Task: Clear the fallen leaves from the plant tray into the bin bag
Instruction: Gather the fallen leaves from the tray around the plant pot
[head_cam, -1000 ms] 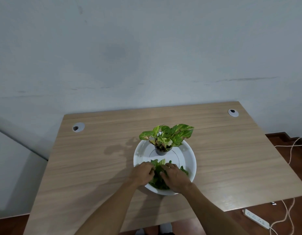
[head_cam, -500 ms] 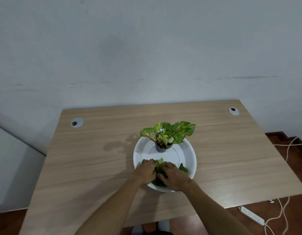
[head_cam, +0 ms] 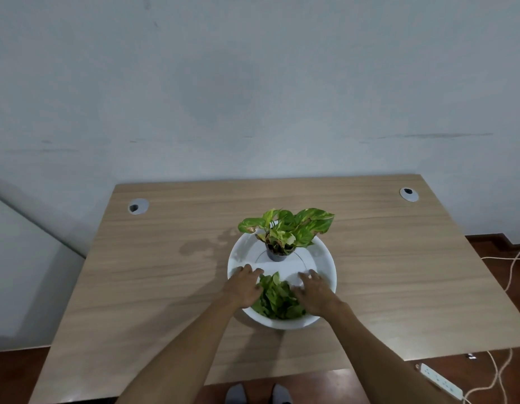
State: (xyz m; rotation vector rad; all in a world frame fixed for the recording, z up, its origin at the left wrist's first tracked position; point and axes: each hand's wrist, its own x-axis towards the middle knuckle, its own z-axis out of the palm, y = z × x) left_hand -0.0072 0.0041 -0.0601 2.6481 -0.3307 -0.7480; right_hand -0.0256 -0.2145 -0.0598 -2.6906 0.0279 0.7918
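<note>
A round white plant tray sits mid-table. A small potted plant with green and yellow leaves stands at its far side. A heap of loose green leaves lies in the near part of the tray. My left hand rests flat on the tray at the heap's left edge, fingers spread. On the heap's right side lies my right hand, also flat with fingers apart. Neither hand grips leaves. No bin bag is in view.
The wooden table has a cable grommet at back left and another at back right. A white power strip and cords lie on the floor at right. A wall rises behind the table.
Both hands were pressed together over the leaf heap; now they have moved apart to its two sides, uncovering the leaves.
</note>
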